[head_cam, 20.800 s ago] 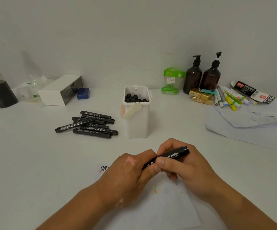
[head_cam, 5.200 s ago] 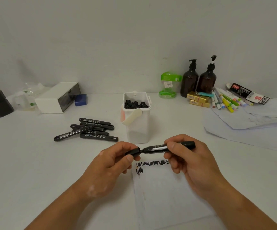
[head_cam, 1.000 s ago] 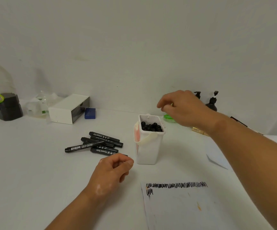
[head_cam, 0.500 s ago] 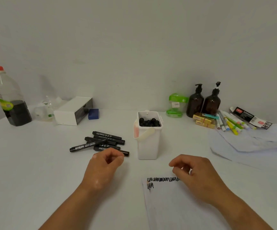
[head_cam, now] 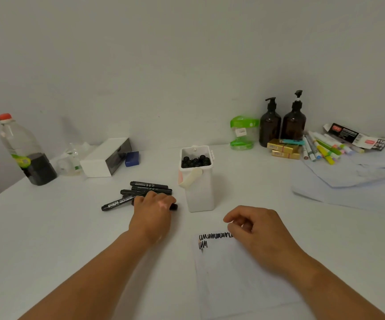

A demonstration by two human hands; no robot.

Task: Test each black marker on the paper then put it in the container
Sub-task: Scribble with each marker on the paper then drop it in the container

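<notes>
Head view is showing the white paper sheet (head_cam: 233, 280) lying nearest, its lower edge cut off. The right hand (head_cam: 258, 234) is curling loosely, holding nothing and hiding the end of the black scribbles (head_cam: 212, 236). The left hand (head_cam: 153, 210) is covering part of the pile of black cylindrical markers (head_cam: 149, 185) with white lettering; whether it is gripping one is hidden. Beside them, the white plastic container (head_cam: 200, 195) is standing, holding more markers.

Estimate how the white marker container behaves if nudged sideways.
The white container is tall and narrow, so a high push probably tips it. It holds many markers, so it is likely heavy enough to resist light bumps. Its handle hangs loose and may swing.
</notes>
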